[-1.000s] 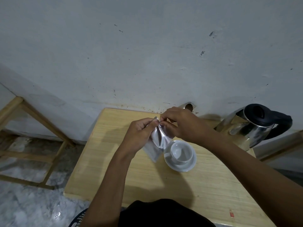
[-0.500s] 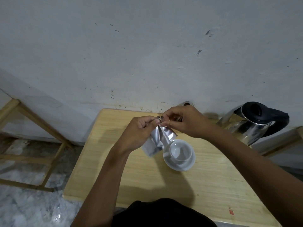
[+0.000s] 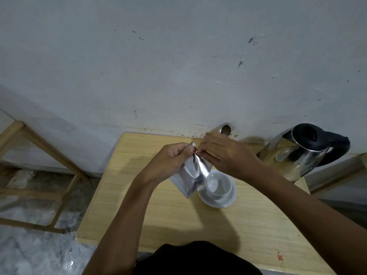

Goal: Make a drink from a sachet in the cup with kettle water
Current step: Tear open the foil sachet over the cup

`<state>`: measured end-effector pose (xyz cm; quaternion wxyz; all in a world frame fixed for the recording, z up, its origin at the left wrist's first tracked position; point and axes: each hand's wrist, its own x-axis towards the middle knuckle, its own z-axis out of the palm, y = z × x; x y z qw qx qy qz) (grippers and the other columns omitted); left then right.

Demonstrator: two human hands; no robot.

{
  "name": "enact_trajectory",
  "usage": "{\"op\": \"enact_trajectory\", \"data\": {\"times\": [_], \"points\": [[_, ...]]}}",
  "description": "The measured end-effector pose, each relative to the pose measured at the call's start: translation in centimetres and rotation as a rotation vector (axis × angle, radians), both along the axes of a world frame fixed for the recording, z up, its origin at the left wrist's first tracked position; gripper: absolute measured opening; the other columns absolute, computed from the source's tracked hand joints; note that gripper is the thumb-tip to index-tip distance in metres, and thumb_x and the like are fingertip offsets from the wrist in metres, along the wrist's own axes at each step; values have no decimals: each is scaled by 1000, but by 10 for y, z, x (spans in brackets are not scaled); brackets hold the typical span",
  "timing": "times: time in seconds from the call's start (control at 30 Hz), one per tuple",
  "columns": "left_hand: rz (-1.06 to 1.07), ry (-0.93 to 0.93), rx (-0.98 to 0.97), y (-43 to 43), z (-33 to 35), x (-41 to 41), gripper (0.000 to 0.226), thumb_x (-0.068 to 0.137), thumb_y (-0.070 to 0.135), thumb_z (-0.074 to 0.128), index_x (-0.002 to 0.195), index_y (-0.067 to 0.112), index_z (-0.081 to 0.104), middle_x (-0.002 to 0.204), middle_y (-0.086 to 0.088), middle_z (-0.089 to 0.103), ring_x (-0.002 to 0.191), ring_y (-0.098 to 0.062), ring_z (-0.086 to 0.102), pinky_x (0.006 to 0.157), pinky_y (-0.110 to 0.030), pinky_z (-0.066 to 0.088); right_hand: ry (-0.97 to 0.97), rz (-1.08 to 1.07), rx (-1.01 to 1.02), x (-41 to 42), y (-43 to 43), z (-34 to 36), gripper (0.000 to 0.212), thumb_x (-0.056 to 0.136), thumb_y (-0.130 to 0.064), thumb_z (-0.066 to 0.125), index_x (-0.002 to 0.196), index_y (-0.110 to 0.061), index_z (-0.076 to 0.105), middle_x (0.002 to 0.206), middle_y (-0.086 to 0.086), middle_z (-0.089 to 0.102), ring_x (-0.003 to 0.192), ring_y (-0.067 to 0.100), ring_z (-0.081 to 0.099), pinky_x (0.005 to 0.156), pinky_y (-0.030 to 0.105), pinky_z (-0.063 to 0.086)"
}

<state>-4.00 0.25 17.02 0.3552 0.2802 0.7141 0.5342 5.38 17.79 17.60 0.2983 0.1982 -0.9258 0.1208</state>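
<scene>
1. Both hands are up over the wooden counter (image 3: 139, 195) and they meet at the top edge of a silver foil sachet (image 3: 190, 175).
2. The left hand (image 3: 170, 161) has thumb and curled fingers pinching the sachet's top left corner. The right hand (image 3: 224, 153) pinches the same top edge just beside it, so the fingertips of the two hands are almost touching.
3. The sachet hangs down from that pinch at a tilt. Its lower end sits just left of the cup (image 3: 218, 184) and, from this angle, overlaps the saucer's edge. Can't tell if it's torn open at all.
4. The cup is white and upright on a white saucer (image 3: 216, 203), roughly mid-counter and right under the right wrist. You can see straight into its white inside.
5. The kettle (image 3: 303, 151) is stainless steel with a black lid and handle. It's at the far right corner of the counter with the lid down and the handle pointing right, apart from the cup.
6. A steel tumbler (image 3: 225, 129) sits at the back against the wall, just behind the right hand, with what look like fork tines poking out.
7. A wooden frame (image 3: 39, 147) stands off to the left on a mottled floor.
</scene>
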Motion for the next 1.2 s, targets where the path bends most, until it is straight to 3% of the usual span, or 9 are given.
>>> {"op": "enact_trajectory", "data": {"times": [0.07, 0.17, 0.3, 0.43, 0.57, 0.83, 0.93, 1.0, 1.2], "points": [[-73, 16, -38, -4, 1, -2, 32, 94, 42, 50, 85, 18, 70, 82, -7, 68, 79, -12, 56, 76, -27, 41, -22, 3, 2, 0, -1, -1, 22, 92, -15, 56, 87, -1, 72, 84, 10, 70, 78, 31, 67, 73, 39, 52], [-94, 99, -37, -6, -1, -5, 36, 94, 37, 52, 92, 5, 67, 77, -14, 61, 74, -17, 50, 70, -28, 37, -28, -1, -18, -3, 0, -2, 18, 90, -12, 59, 86, 0, 72, 84, 10, 70, 77, 30, 66, 71, 39, 51], [-97, 83, 110, -6, -5, -6, 27, 95, 21, 51, 100, 3, 70, 88, 0, 67, 83, -5, 57, 77, -15, 43, -11, 1, -42, -5, -4, -4, 9, 89, -6, 65, 88, 0, 70, 85, 10, 70, 75, 27, 65, 68, 41, 53], [-92, 0, 185, -9, -14, -8, 23, 92, 22, 50, 95, 15, 71, 88, 14, 72, 90, 0, 62, 83, -13, 45, 60, 15, -57, -6, -13, -11, 11, 91, -3, 62, 88, 3, 70, 85, 13, 70, 74, 28, 64, 70, 38, 51], [-66, -70, 193, -5, -26, -5, 21, 91, 24, 49, 94, 20, 70, 86, 17, 72, 89, 2, 62, 83, -15, 45, 47, 4, -47, -2, -15, -22, 6, 88, 0, 68, 93, 4, 70, 88, 13, 70, 79, 25, 63, 74, 33, 50], [-28, -40, 157, 4, -40, -2, 24, 96, 17, 49, 90, 23, 72, 88, 15, 71, 93, -1, 61, 88, -16, 44, 53, -19, -22, 12, -12, -30, 6, 87, 4, 68, 92, 2, 71, 86, 12, 70, 73, 27, 64, 66, 38, 52], [12, -26, 141, -1, -41, -8, 31, 97, 20, 48, 80, 27, 73, 84, 14, 69, 87, -3, 59, 83, -21, 43, 46, -27, -43, 22, -14, -29, 6, 89, 2, 66, 91, 3, 72, 87, 12, 70, 78, 27, 65, 71, 37, 51], [6, -9, 123, -4, -41, -13, 27, 96, 22, 50, 83, 25, 73, 88, 10, 68, 90, -6, 59, 84, -23, 41, 40, -43, -74, 26, -11, -31, 5, 89, 0, 67, 90, 3, 72, 88, 12, 70, 83, 26, 65, 76, 36, 52], [38, -28, 116, -1, -49, -10, 25, 96, 25, 50, 85, 22, 73, 87, 9, 66, 89, -6, 57, 85, -22, 40, 3, -147, -227, 36, -16, -40, 8, 90, -4, 64, 87, 0, 71, 87, 8, 69, 86, 15, 58, 87, 14, 40]]}}
